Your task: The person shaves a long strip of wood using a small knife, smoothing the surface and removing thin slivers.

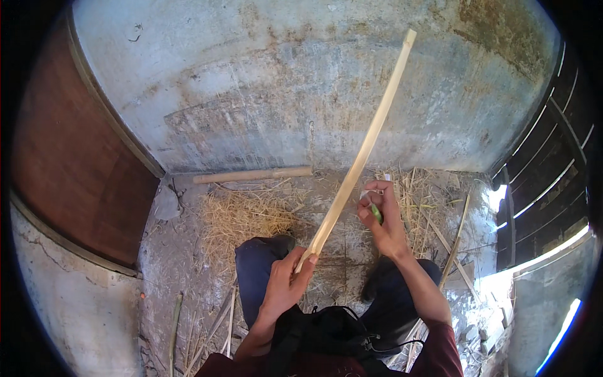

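My left hand is closed around the lower end of a long, pale bamboo strip. The strip slants up and away to the right, its far end standing out against the wall. Just right of the strip, apart from it, my right hand is closed on a small green-handled tool. A pale, shiny part shows by the fingertips, but its shape is too blurred to make out. Both hands are above my bent knees.
A pile of straw-like shavings lies ahead on the left, with a bamboo pole along the wall's foot. More shavings and loose strips lie on the right. A brown door panel stands left; dark slats stand right.
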A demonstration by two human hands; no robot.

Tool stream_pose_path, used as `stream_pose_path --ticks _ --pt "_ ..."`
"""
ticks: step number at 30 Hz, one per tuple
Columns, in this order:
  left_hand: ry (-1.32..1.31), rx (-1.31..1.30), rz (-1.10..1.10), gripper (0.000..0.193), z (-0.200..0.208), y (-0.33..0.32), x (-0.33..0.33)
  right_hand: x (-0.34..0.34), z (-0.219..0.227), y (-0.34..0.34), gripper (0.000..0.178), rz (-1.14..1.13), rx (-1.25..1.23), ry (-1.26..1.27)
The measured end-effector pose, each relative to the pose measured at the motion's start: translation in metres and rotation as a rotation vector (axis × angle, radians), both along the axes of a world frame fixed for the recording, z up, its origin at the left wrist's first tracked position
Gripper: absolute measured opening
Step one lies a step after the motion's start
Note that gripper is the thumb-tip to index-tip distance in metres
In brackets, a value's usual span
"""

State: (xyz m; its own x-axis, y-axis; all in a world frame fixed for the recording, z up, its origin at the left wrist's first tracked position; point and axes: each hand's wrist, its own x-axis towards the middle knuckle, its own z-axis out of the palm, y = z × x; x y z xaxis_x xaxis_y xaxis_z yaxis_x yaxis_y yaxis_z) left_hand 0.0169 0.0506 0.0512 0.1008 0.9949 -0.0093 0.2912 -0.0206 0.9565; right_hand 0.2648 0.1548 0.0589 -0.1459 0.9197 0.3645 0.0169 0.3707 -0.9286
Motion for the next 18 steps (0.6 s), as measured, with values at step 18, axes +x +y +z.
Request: stream_pose_path --ticks 18 --pt "-0.120 0.159 0.151 0.025 0.007 0.004 -0.005 -0.006 0.000 -0.011 0.025 -0.041 0.550 -0.463"
